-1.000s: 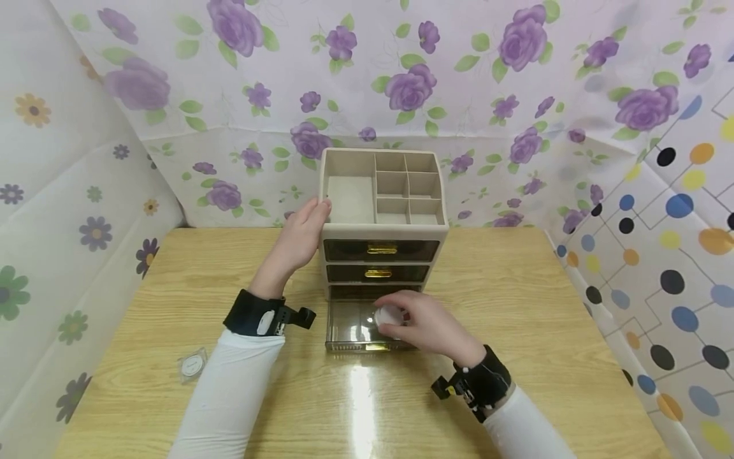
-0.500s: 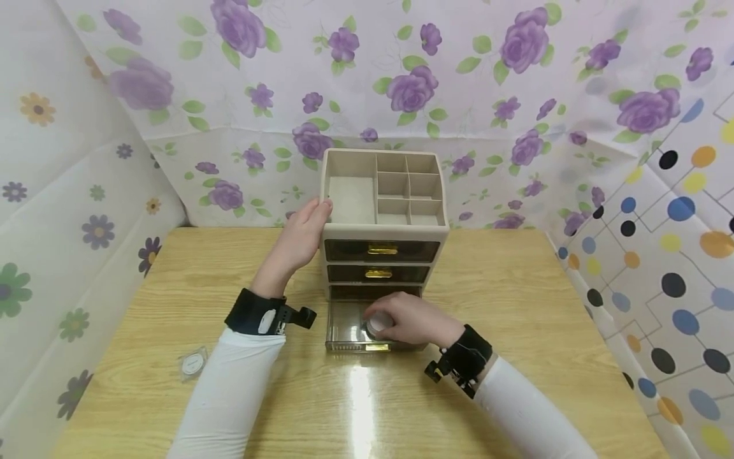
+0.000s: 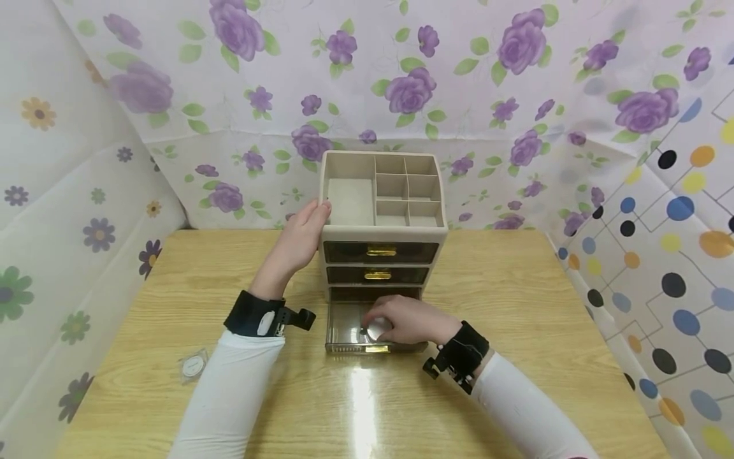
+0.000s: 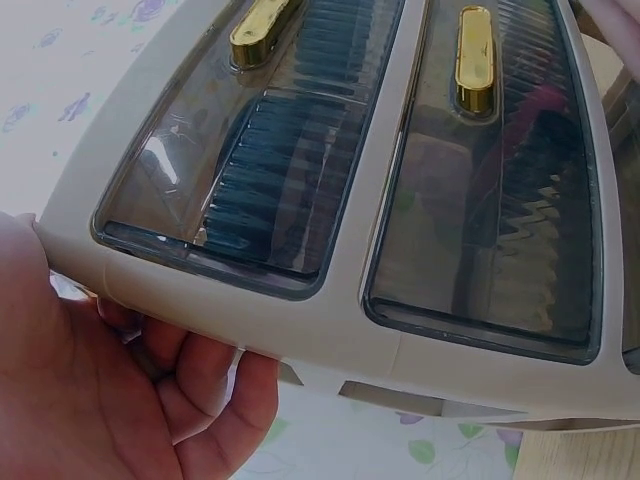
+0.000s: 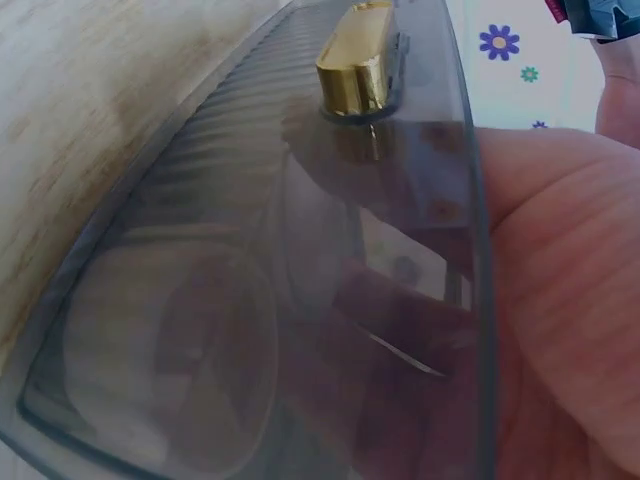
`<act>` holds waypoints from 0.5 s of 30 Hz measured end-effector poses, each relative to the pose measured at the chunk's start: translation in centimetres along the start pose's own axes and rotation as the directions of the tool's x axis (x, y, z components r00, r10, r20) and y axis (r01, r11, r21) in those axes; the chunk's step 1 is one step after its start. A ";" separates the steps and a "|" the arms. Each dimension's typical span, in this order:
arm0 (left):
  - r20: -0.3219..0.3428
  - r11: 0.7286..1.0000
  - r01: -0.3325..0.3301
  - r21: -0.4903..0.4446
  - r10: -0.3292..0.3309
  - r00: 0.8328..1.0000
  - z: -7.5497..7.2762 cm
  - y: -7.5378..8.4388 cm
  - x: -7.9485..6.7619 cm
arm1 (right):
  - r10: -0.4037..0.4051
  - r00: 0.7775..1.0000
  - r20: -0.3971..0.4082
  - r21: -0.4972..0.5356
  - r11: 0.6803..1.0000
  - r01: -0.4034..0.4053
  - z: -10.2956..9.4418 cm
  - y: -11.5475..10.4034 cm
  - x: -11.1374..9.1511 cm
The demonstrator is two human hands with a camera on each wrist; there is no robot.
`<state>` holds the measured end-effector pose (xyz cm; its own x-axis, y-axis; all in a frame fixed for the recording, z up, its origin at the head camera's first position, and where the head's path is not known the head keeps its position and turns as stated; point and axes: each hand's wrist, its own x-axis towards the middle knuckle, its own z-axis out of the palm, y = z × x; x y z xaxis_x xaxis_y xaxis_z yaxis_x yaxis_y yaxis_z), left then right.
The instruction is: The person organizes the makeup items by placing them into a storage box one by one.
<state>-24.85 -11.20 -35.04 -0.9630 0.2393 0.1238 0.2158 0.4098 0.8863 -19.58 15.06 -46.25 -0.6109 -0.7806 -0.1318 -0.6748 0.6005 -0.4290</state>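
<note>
A beige desktop organizer [image 3: 384,233] stands on the table with its bottom drawer [image 3: 344,317] pulled out. My left hand [image 3: 301,236] holds the organizer's upper left side; in the left wrist view its fingers [image 4: 255,385] curl at that side. My right hand [image 3: 410,319] is down in the drawer, pinching a small round whitish thing [image 3: 378,329] whose kind I cannot make out. Through the smoky drawer front in the right wrist view, a pale cylindrical thing [image 5: 165,350] shows near the hand's blurred fingers. The hand covers the drawer's right part.
A small clear square case with a white round disc [image 3: 193,365] lies on the table [image 3: 493,395] at the left, beside the left sleeve. Two upper drawers [image 3: 381,274] with gold handles are closed. Patterned cloth hangs behind and on both sides.
My right hand has moved left and slightly down inside the drawer with the round whitish thing. The left hand has kept its hold on the organizer.
</note>
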 end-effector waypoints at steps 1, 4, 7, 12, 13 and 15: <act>0.001 1.000 0.000 0.001 0.000 1.000 0.0 0.0 0.0 | 0.002 1.000 0.005 0.006 1.000 -0.002 0.0 0.1 0.0; 0.003 1.000 -0.001 0.003 0.001 1.000 0.1 0.0 0.0 | 0.011 1.000 0.015 0.019 1.000 -0.012 0.1 0.2 -0.1; 0.006 1.000 0.004 0.001 -0.004 1.000 0.1 0.0 0.0 | 0.019 1.000 0.021 0.024 1.000 -0.019 0.1 0.1 -0.2; 0.004 1.000 0.003 0.006 -0.003 1.000 0.1 0.0 0.0 | 0.026 0.999 0.020 0.014 1.000 -0.027 0.0 -0.1 -0.2; 0.003 1.000 0.000 0.006 0.000 1.000 0.1 0.0 0.0 | 0.026 0.999 0.018 0.010 1.000 -0.027 0.0 -0.1 -0.3; 0.002 1.000 -0.004 0.004 0.004 1.000 0.1 0.0 0.0 | 0.027 1.000 0.015 0.004 1.000 -0.027 -0.1 -0.2 -0.4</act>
<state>-24.87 -11.10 -35.11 -0.9618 0.2425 0.1269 0.2206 0.4127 0.8837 -19.27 15.22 -46.00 -0.6224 -0.7669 -0.1566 -0.6567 0.6205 -0.4287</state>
